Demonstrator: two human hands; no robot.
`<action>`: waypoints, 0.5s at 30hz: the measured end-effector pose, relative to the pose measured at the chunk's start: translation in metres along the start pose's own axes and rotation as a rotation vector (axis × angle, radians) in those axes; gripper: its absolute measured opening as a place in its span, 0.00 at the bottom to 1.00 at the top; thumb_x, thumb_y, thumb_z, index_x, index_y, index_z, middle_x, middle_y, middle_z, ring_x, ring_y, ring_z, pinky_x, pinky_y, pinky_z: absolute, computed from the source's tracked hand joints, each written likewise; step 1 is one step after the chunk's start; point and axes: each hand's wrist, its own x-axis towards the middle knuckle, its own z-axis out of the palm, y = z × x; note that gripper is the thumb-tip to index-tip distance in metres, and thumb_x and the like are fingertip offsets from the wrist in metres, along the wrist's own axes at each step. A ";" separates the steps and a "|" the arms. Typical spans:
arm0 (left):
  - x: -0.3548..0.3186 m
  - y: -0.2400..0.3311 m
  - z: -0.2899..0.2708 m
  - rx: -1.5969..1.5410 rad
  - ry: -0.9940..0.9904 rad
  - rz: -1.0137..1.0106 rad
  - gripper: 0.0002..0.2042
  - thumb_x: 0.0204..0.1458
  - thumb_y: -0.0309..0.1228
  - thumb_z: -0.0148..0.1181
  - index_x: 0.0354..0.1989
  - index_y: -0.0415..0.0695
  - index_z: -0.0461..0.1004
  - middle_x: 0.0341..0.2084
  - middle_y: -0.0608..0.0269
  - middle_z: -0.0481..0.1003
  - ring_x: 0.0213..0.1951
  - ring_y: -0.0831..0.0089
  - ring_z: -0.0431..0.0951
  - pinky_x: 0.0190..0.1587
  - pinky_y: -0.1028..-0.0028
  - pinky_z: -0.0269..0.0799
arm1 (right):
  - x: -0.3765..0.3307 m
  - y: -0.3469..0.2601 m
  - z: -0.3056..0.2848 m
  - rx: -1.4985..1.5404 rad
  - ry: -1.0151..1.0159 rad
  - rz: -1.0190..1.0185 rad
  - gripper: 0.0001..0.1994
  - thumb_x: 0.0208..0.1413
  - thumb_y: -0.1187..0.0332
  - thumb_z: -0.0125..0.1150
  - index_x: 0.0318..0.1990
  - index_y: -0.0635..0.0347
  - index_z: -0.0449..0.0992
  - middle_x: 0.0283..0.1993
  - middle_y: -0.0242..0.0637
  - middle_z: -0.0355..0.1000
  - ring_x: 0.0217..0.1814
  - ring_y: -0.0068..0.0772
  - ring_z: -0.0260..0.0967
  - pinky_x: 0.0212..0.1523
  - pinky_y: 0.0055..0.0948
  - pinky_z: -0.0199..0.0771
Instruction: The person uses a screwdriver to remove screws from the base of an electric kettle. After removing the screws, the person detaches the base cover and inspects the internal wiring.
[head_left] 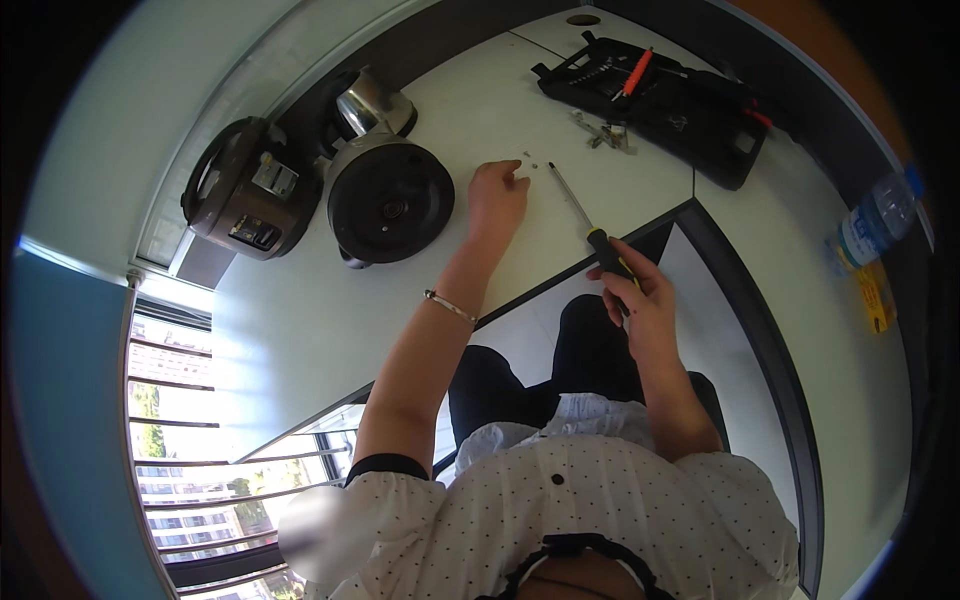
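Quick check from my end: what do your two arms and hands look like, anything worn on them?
Both hands are bare. The left hand has a thin, pale bracelet at its wrist; a black band circles that arm by the sleeve's edge. The right hand shows no bracelet. Both short sleeves are white with small dark dots.

A brown cooker (pixel 250 195) stands left, a bottle (pixel 875 222) right.

Daylight from window (pixel 182 400), left of counter (pixel 290 340); view outside near blown out. Glare on counter's left end. Bottle (pixel 872 228) at counter's right looks soft. Fisheye bends counter edges; corners black.
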 end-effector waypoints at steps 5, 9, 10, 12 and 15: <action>-0.016 0.003 -0.015 -0.021 -0.081 0.006 0.16 0.46 0.29 0.65 0.45 0.37 0.77 0.38 0.53 0.78 0.40 0.65 0.80 0.44 0.71 0.74 | -0.002 0.000 0.004 -0.080 0.009 -0.021 0.23 0.52 0.76 0.56 0.58 0.70 0.67 0.38 0.48 0.75 0.21 0.19 0.63 0.16 0.15 0.57; -0.030 0.009 -0.028 -0.047 -0.103 0.012 0.15 0.47 0.28 0.65 0.44 0.36 0.77 0.38 0.53 0.78 0.40 0.66 0.80 0.43 0.72 0.74 | -0.006 -0.003 0.008 -0.129 0.023 -0.029 0.23 0.52 0.76 0.56 0.58 0.70 0.67 0.38 0.48 0.76 0.21 0.19 0.63 0.16 0.16 0.57; -0.034 0.009 -0.031 -0.054 -0.108 0.010 0.15 0.48 0.28 0.65 0.44 0.36 0.77 0.38 0.53 0.78 0.40 0.66 0.80 0.43 0.73 0.74 | -0.007 -0.002 0.008 -0.129 0.022 -0.039 0.23 0.52 0.76 0.56 0.57 0.70 0.68 0.38 0.48 0.76 0.21 0.19 0.63 0.16 0.16 0.57; -0.041 0.006 -0.036 -0.127 -0.111 0.025 0.14 0.48 0.27 0.64 0.44 0.35 0.77 0.38 0.54 0.78 0.39 0.68 0.80 0.42 0.73 0.75 | -0.009 0.000 0.007 -0.129 0.023 -0.061 0.23 0.52 0.76 0.56 0.57 0.70 0.68 0.37 0.48 0.76 0.20 0.19 0.63 0.16 0.16 0.56; -0.053 0.002 -0.045 -0.243 -0.126 0.042 0.13 0.48 0.27 0.64 0.42 0.36 0.78 0.36 0.53 0.78 0.36 0.66 0.80 0.40 0.73 0.75 | -0.011 0.000 0.005 -0.164 0.027 -0.061 0.23 0.51 0.76 0.56 0.57 0.69 0.68 0.37 0.47 0.76 0.20 0.19 0.63 0.16 0.16 0.56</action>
